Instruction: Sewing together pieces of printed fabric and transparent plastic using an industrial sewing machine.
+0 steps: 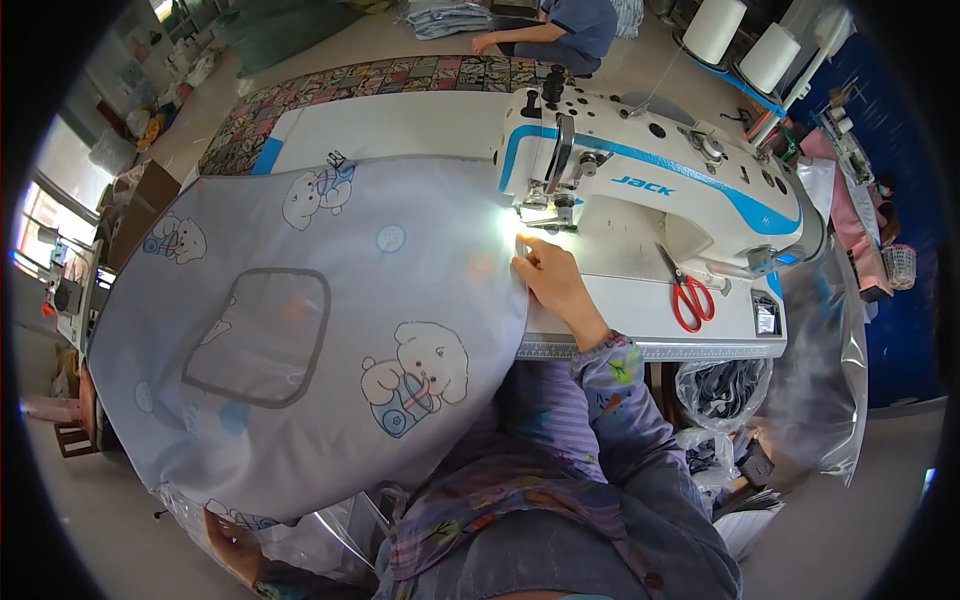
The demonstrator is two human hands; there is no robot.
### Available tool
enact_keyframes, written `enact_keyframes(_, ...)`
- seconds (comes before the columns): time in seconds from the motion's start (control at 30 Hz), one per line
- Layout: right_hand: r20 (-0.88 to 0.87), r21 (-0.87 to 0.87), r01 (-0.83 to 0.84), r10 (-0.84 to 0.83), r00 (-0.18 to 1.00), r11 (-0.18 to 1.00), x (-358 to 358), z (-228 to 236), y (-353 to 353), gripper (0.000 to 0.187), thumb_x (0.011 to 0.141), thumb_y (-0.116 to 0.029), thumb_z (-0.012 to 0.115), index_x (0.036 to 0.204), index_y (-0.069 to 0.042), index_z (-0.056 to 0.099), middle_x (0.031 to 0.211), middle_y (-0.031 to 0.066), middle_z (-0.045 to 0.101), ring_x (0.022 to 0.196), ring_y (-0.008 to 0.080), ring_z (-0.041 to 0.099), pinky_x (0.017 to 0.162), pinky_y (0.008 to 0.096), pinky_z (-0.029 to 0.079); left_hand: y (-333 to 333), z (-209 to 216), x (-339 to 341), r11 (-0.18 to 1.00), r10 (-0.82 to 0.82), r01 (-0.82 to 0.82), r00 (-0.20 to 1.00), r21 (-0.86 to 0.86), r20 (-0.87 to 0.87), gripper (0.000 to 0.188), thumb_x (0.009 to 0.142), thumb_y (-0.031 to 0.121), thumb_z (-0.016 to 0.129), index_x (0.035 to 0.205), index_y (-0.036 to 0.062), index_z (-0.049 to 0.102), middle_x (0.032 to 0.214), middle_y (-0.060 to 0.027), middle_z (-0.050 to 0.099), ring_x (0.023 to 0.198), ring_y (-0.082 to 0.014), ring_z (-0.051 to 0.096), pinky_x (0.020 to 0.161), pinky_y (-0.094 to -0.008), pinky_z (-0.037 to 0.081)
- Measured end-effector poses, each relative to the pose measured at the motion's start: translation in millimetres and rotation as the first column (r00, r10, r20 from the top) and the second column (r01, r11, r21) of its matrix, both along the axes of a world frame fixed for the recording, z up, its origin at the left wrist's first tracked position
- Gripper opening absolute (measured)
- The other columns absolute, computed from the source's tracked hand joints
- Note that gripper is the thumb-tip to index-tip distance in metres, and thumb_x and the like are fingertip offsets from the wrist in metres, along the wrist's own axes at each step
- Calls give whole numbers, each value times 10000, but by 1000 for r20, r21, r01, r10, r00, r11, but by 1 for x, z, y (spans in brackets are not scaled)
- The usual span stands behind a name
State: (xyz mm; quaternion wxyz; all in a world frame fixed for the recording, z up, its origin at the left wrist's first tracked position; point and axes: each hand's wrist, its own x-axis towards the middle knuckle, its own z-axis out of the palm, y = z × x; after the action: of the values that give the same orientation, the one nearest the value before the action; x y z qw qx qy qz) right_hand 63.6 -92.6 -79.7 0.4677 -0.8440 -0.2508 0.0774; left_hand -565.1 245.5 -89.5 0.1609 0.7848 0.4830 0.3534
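Note:
A large light-grey cloth piece [300,230], printed with white cartoon dogs, spreads over the left of the sewing table. A pocket [262,335] with dark-grey binding is on it. Its right edge reaches the lit needle area of a white and blue sewing machine [650,170]. Close to the presser foot [562,212], my right hand [556,280] pinches that edge between thumb and forefinger. Low on the left, my left hand [232,545] is at the cloth's near edge, its fingers hidden by the cloth. Red-handled scissors [690,300] lie right of my right hand.
Two white thread cones [714,30] stand at the back right. A ruler strip [640,352] runs along the table's front edge. Plastic bags of dark pieces [722,392] hang below right. Another person [575,35] sits beyond the table, past a patterned cloth [400,72].

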Motion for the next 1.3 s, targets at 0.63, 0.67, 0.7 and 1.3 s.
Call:
enact_keyframes(0.63,55,-48,-19,22,998,999,9,-10,3,438,920,-194,649,1302,16,614,780,141,701,585,188,635,573,332,508,34,49,121,634,297,622,353,-460,887,311,1073,221,504,776,136,473,640,68,282,516,-44,287,443,-226,253)
enact_keyframes(0.67,0,-43,-10,10,1000,999,8,-4,4,443,918,-213,650,1298,11,618,755,150,689,585,202,636,572,344,505,37,53,124,581,286,690,323,-431,902,353,1074,237,505,744,144,419,637,65,253,514,-47,265,431,-236,238)
enact_keyframes(0.7,-51,-42,6,-8,999,999,8,0,3,448,916,-232,650,1295,6,623,731,158,678,584,216,637,570,355,502,40,48,127,578,284,696,317,-426,905,353,1074,237,505,744,144,419,637,65,253,514,-47,265,431,-236,238)
enact_keyframes(1.3,120,-45,-21,26,992,999,3,-14,-5,440,902,-234,664,1290,-30,622,690,144,664,544,259,629,564,371,494,68,-24,87,614,212,384,761,-690,613,521,968,157,645,1457,67,488,1276,-43,582,1007,-82,525,692,-207,415)
